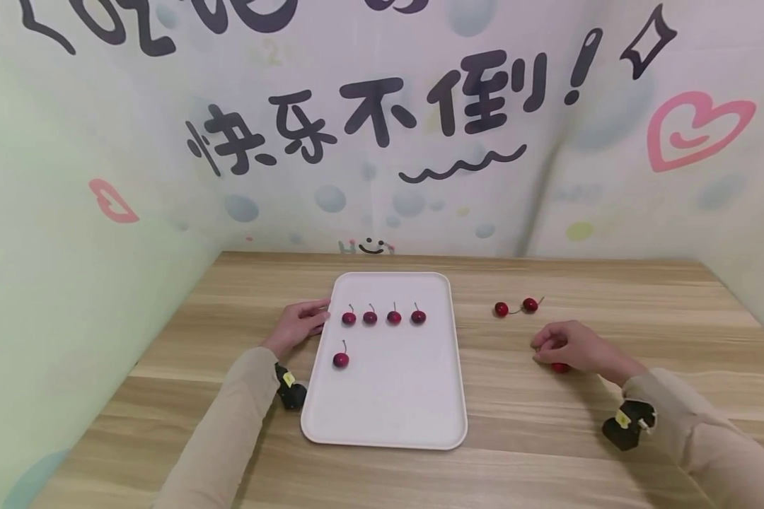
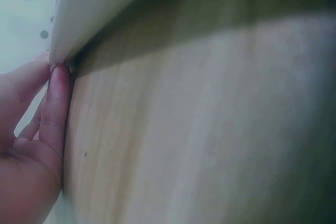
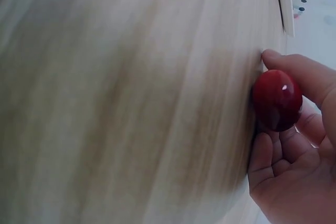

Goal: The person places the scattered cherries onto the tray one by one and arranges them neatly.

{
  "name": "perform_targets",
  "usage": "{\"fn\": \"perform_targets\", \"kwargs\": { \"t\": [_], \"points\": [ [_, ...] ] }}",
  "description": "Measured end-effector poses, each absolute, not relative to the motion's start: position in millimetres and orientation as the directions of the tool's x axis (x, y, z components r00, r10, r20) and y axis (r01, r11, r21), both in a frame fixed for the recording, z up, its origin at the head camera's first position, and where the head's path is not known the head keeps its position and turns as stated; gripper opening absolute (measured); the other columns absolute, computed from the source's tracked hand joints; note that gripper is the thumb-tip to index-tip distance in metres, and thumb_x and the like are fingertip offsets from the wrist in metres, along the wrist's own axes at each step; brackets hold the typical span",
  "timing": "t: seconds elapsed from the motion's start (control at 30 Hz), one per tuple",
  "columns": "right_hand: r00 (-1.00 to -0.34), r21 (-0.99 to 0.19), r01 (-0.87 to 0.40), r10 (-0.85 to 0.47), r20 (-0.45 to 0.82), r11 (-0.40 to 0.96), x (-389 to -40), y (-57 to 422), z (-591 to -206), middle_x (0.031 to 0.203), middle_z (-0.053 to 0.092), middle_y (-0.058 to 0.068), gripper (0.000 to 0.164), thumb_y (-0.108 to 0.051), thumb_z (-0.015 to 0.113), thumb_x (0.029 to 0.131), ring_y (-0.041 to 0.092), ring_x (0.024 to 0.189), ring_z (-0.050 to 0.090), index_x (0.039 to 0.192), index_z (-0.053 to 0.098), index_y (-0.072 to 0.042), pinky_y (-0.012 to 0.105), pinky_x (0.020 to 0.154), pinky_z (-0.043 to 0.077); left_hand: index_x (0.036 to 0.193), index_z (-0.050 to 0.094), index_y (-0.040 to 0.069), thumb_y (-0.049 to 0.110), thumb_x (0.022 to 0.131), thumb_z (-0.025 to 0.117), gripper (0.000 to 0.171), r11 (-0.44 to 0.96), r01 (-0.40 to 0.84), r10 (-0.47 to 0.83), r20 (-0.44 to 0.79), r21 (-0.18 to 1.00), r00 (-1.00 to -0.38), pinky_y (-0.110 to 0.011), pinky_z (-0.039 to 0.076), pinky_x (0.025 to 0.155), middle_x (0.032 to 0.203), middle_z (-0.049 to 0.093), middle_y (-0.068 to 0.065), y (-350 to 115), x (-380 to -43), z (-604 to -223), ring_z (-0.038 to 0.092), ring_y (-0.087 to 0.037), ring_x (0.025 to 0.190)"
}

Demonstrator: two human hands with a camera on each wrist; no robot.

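In the head view, my left hand (image 1: 296, 326) is at the left edge of a white tray (image 1: 397, 403). The left wrist view shows its thumb and fingers pinching the tray's rim (image 2: 79, 19). Several dark red cherries with stems stand in a row (image 1: 370, 318) across the tray's upper half, and a single cherry (image 1: 340, 360) sits below the row's left end. Right of the tray, my right hand (image 1: 576, 348) is low over the table, thumb and fingertips together at a cherry (image 3: 278, 100). That cherry's stem is hidden by the fingers.
Two more cherries, one (image 1: 501, 309) left of the other (image 1: 530, 305), lie on the wooden table (image 1: 516, 424) beyond my right hand. A printed cloth backdrop (image 1: 369, 198) rises behind the table's far edge. Dark wrist cameras sit at both sleeves.
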State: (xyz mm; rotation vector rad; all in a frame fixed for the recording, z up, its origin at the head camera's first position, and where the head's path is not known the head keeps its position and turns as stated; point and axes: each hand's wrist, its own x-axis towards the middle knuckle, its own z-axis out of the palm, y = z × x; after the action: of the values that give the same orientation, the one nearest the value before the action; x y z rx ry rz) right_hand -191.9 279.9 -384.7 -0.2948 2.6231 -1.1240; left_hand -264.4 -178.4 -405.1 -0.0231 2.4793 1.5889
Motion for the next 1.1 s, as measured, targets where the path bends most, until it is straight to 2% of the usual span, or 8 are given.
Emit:
{"fn": "perform_targets", "kwargs": {
  "t": [0.2,0.37,0.77,1.1],
  "points": [
    [-0.941,-0.725,-0.096,-0.299,-0.157,0.682,-192.6,280.5,-385.1,0.077,0.061,0.002,0.019,-0.009,0.067,0.080,0.009,0.069,0.052,0.093,0.062,0.003,0.020,0.059,0.045,0.128,0.051,0.008,0.014,0.090,0.055,0.038,0.413,-0.121,0.096,-0.176,0.903,-0.980,-0.026,0.049,0.082,0.114,0.055,-0.016,-178.6,-264.4,-405.8,0.056,-0.018,0.095],
    [-0.937,-0.728,-0.104,-0.313,-0.157,0.677,-192.8,282.9,-385.7,0.080,0.062,0.003,0.022,-0.012,0.066,0.081,0.010,0.071,0.052,0.096,0.062,0.003,0.021,0.060,0.045,0.128,0.050,0.010,0.016,0.090,0.055,0.039,0.416,-0.131,0.100,-0.189,0.900,-0.977,-0.027,0.049,0.084,0.118,0.054,-0.015,-179.0,-264.4,-405.5,0.055,-0.020,0.100],
    [-0.912,-0.699,-0.130,-0.362,-0.195,0.703,-192.0,285.1,-380.4,0.106,0.061,0.013,0.026,-0.016,0.061,0.084,0.015,0.084,0.052,0.105,0.065,0.000,0.023,0.067,0.047,0.129,0.051,0.012,0.017,0.090,0.055,0.039,0.424,-0.153,0.086,-0.208,0.892,-0.974,-0.027,0.049,0.084,0.116,0.055,-0.013,-178.9,-265.5,-405.2,0.055,-0.020,0.101],
    [-0.918,-0.711,-0.129,-0.354,-0.178,0.691,-194.0,283.0,-374.0,0.093,0.062,0.007,0.019,-0.008,0.057,0.085,0.016,0.075,0.049,0.101,0.066,-0.002,0.023,0.060,0.046,0.128,0.051,0.012,0.018,0.090,0.056,0.039,0.421,-0.145,0.095,-0.202,0.895,-0.975,-0.027,0.048,0.084,0.118,0.055,-0.013,-178.6,-265.3,-405.8,0.056,-0.020,0.101]
  ]
}}
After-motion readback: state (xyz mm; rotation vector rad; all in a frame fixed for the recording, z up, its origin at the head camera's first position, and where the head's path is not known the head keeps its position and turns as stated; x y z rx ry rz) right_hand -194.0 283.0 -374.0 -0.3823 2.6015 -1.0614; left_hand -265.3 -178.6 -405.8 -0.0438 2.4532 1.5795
